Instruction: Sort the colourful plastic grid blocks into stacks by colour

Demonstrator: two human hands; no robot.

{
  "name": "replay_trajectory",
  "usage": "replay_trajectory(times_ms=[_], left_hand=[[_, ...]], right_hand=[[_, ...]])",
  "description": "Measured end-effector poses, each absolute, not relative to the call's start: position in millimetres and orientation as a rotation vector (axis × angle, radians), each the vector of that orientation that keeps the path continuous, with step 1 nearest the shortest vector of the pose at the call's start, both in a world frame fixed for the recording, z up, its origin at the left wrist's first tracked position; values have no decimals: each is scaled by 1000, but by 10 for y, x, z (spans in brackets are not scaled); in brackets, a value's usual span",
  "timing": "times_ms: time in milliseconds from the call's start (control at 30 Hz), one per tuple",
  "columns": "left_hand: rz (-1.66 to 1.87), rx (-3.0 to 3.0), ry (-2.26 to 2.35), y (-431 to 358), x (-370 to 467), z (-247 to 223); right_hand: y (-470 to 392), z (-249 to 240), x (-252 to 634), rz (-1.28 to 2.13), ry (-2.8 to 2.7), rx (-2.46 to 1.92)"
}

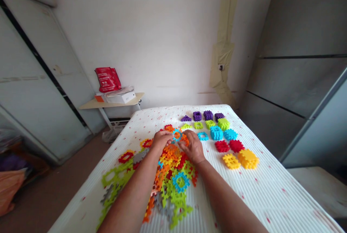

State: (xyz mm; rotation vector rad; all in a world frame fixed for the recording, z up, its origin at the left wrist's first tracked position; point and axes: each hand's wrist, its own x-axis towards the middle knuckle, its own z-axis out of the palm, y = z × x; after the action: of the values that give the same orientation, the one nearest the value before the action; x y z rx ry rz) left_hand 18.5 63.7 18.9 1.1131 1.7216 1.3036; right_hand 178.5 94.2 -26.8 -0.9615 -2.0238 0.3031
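Note:
A blue square-framed interlocking plastic tile [177, 135] is between my hands, above the heap. My left hand [162, 140] has its fingers curled together at the tile's left edge and appears to pinch it. On the other side my right hand [193, 149] has thumb and fingers apart, close to the tile's right edge and over orange pieces [185, 139]. Beneath both hands lies a loose heap of orange [171, 152], green [173, 195], red and grey tiles. Another blue framed tile [181, 182] rests on the near part of the heap.
Sorted stacks stand to the right on the white bed-like surface [233, 197]: purple [208, 115], green [223, 123], blue [216, 132], red [236, 146] and yellow [248, 158]. A small table [138, 99] holds a red bag [107, 79]. Grey cabinets [292, 73] rise at the right.

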Motion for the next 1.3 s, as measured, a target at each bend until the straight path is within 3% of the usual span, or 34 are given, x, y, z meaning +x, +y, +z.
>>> replay_trajectory(times_ms=[367,567,733,933,1300], left_hand=[[1407,1079,1700,611,222,144],[1571,1249,1832,257,188,191],[1555,1849,2146,-50,186,13],[1636,2233,2109,-102,208,-94],[1723,2306,2014,-65,213,-62]], right_hand=[[969,-306,1796,292,-2117,-887],[1046,-247,1977,129,-1969,-1503],[1108,-234,2089,62,-1956,-1826],[1159,-277,2111,118,-1920,-1967],[1193,-326,2104,109,-1907,-2022]])
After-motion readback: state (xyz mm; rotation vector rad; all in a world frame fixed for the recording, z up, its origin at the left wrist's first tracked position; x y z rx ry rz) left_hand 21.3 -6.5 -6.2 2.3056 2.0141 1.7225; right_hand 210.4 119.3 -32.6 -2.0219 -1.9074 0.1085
